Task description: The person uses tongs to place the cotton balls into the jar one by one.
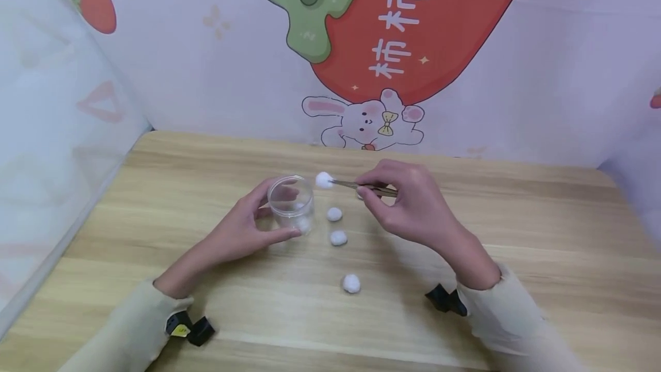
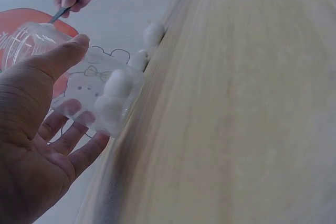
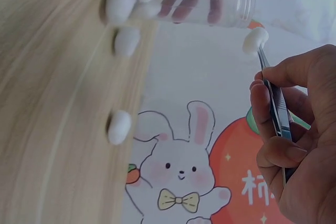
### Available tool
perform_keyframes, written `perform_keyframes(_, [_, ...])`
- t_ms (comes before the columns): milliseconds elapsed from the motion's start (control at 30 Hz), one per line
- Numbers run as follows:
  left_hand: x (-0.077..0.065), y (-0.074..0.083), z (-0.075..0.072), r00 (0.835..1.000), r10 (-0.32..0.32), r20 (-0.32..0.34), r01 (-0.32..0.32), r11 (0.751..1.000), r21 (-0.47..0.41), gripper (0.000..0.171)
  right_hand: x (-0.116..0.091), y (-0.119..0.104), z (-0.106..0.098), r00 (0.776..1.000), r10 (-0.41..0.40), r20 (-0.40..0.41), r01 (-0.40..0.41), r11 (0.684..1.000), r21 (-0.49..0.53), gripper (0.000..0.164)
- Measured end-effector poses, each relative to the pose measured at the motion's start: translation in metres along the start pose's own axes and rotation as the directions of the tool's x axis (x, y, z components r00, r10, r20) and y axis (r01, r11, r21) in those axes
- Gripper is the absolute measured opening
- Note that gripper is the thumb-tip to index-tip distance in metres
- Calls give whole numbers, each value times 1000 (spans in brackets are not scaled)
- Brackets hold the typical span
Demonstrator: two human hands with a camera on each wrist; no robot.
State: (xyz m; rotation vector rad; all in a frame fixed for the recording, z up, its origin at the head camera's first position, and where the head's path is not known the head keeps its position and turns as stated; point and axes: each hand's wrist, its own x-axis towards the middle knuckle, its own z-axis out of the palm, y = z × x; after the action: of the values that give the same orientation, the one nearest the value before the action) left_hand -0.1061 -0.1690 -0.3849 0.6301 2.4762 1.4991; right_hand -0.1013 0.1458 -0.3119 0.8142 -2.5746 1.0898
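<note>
My left hand (image 1: pixel 240 231) holds a clear plastic jar (image 1: pixel 290 211) upright on the table, thumb on the near side and fingers round the far side. White cotton balls (image 2: pixel 116 88) lie at the jar's bottom. My right hand (image 1: pixel 418 205) pinches metal tweezers (image 3: pixel 276 103) between thumb and fingers. A cotton ball (image 1: pixel 324 180) sits in the tweezers' tips, just right of the jar's rim and apart from it. Right of the jar lie loose cotton balls (image 1: pixel 338 238), one of them partly hidden behind the right hand.
The wooden table (image 1: pixel 248 309) carries a loose cotton ball (image 1: pixel 352 284) nearer the front. A printed cloth (image 1: pixel 206 73) with a rabbit and red fruit hangs behind the table's far edge. Black wrist devices (image 1: pixel 446 299) show by both sleeves.
</note>
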Motion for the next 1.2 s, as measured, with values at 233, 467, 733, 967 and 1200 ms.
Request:
perform_keyframes(233, [-1, 0, -1, 1000, 5, 2, -5, 1000, -12, 84, 7, -11, 4, 1000, -4, 7, 4, 1000, 24, 13])
perform_keyframes(467, [-2, 0, 2, 1000, -1, 15, 2, 999, -42, 83, 4, -13, 8, 999, -29, 30, 28, 1000, 8, 13])
perform_keyframes(733, [1, 0, -2, 1000, 9, 4, -9, 999, -41, 83, 8, -18, 11, 998, -58, 31, 58, 998, -9, 11])
perform_keyframes(967, [1, 2, -3, 1000, 5, 11, -5, 999, -48, 84, 8, -23, 15, 997, -69, 32, 70, 997, -42, 12])
perform_keyframes(1200, [2, -2, -3, 1000, 8, 12, -8, 999, -40, 84, 7, -24, 18, 997, -79, 24, 81, 994, -69, 12])
